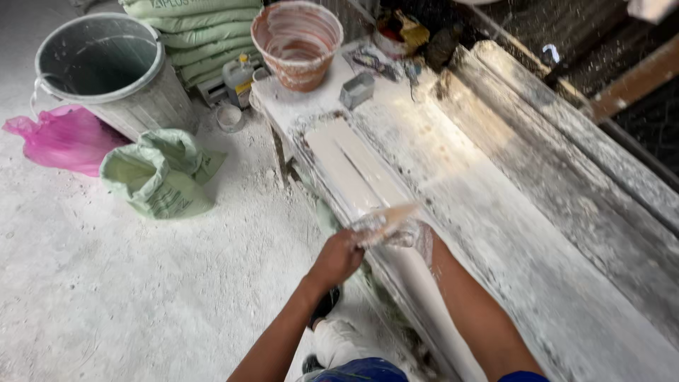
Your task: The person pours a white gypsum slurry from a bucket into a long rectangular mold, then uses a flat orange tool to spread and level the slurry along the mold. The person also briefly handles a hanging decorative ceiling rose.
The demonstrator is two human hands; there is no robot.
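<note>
plaster strip [353, 177] under scraper [385, 218]; pale green sacks [205, 32] stacked behind.

The long moulding strip [353, 177] is smooth white, lying on a surface [495, 212] crusted in chalky white with grey showing through, and the scraper [385, 218] is pale tan smeared with white. The bucket [113, 64] is grey with white streaks, the bowl [297, 42] terracotta orange swirled with white. The open sack [159, 177] and stacked bags [205, 35] are pale green, the plastic bag [64, 138] bright pink, the floor [106, 297] dusty white.
</note>
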